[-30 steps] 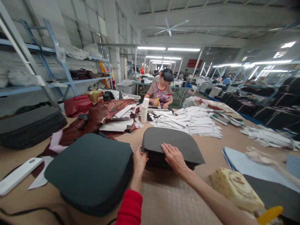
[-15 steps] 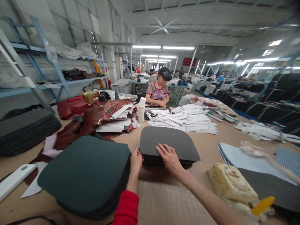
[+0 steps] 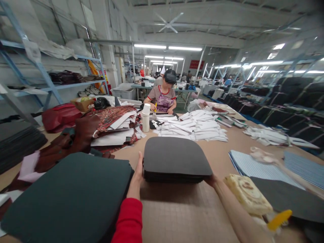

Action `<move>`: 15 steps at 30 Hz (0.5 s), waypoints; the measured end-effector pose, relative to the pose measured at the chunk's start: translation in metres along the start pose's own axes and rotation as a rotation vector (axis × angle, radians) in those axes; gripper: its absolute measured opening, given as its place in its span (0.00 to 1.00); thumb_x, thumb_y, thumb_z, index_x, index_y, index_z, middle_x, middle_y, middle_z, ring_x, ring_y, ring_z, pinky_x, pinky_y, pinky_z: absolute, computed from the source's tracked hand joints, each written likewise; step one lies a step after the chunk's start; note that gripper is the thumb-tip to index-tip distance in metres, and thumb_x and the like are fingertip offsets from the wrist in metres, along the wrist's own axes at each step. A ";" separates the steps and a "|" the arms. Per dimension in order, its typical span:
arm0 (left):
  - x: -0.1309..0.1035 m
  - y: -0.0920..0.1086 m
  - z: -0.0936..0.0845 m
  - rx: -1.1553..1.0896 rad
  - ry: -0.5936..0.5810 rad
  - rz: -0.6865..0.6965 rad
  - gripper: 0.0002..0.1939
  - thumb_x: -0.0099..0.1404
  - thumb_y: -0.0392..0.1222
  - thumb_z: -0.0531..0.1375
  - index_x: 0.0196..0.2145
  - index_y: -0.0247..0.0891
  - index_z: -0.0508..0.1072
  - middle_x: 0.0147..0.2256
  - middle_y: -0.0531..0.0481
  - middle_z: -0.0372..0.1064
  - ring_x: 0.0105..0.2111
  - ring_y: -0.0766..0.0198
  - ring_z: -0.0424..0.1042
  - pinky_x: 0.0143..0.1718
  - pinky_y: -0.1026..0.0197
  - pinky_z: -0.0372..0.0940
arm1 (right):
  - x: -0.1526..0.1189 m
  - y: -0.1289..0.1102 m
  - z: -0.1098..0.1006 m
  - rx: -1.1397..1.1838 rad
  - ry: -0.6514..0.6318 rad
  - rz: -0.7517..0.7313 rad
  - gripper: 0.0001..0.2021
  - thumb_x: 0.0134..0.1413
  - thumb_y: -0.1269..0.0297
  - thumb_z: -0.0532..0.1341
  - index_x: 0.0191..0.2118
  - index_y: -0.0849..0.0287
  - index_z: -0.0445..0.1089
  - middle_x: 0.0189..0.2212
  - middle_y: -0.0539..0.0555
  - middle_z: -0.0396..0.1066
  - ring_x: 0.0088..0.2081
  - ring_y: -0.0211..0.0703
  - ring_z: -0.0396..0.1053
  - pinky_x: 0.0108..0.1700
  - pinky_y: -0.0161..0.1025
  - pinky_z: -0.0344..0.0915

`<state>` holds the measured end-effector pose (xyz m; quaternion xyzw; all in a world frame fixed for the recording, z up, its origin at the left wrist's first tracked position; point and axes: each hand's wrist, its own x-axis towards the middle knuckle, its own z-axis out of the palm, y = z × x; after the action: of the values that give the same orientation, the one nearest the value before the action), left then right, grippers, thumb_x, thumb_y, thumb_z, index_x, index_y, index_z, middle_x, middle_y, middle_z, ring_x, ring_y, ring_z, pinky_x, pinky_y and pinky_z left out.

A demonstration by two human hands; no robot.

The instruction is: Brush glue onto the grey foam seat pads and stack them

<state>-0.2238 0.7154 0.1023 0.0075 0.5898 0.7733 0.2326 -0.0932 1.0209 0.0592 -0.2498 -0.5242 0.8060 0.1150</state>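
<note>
In front of me a stack of dark grey rounded panels [image 3: 174, 155] sits on the brown table. Along its left side my left hand [image 3: 137, 173] presses with the thumb upright and the other fingers mostly hidden. My right hand [image 3: 211, 180] grips the stack's near right corner, its fingertips out of sight beneath or behind the edge. Together the hands hold the stack between them. Close to my left forearm lies a taller stack of dark green panels [image 3: 68, 195] of similar shape.
Leather and patterned scraps [image 3: 113, 125] are heaped at left, beside a white bottle [image 3: 145, 118]. White strips [image 3: 189, 125] lie beyond the grey stack. At right are a yellowed block [image 3: 246, 194], a yellow-handled tool [image 3: 279, 219] and blue striped sheets [image 3: 260, 168]. A co-worker [image 3: 162, 94] sits opposite.
My right hand has left the stack's top and moved to its right corner. My left hand has flattened along the left side. The view has shifted right.
</note>
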 end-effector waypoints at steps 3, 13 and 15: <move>0.009 -0.002 -0.002 -0.143 -0.027 -0.087 0.38 0.57 0.69 0.48 0.51 0.34 0.67 0.44 0.40 0.72 0.47 0.52 0.69 0.51 0.52 0.64 | 0.005 0.006 0.006 0.043 0.029 -0.013 0.20 0.50 0.44 0.55 0.42 0.51 0.71 0.34 0.52 0.76 0.41 0.51 0.71 0.44 0.47 0.69; 0.020 0.001 -0.005 -0.246 -0.001 -0.179 0.37 0.59 0.67 0.47 0.51 0.33 0.67 0.43 0.40 0.72 0.45 0.53 0.71 0.49 0.54 0.64 | 0.019 0.013 0.001 0.167 0.044 0.024 0.12 0.46 0.52 0.60 0.33 0.53 0.72 0.27 0.50 0.75 0.31 0.46 0.70 0.39 0.42 0.68; 0.019 -0.003 -0.005 -0.270 0.004 -0.172 0.38 0.60 0.67 0.44 0.52 0.33 0.66 0.44 0.40 0.72 0.46 0.53 0.70 0.49 0.53 0.64 | 0.021 0.019 -0.004 0.205 0.069 0.054 0.08 0.45 0.55 0.61 0.29 0.54 0.71 0.24 0.49 0.73 0.30 0.44 0.70 0.38 0.41 0.67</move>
<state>-0.2412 0.7187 0.0931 -0.0757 0.4794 0.8228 0.2957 -0.1079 1.0253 0.0353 -0.2784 -0.4279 0.8490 0.1362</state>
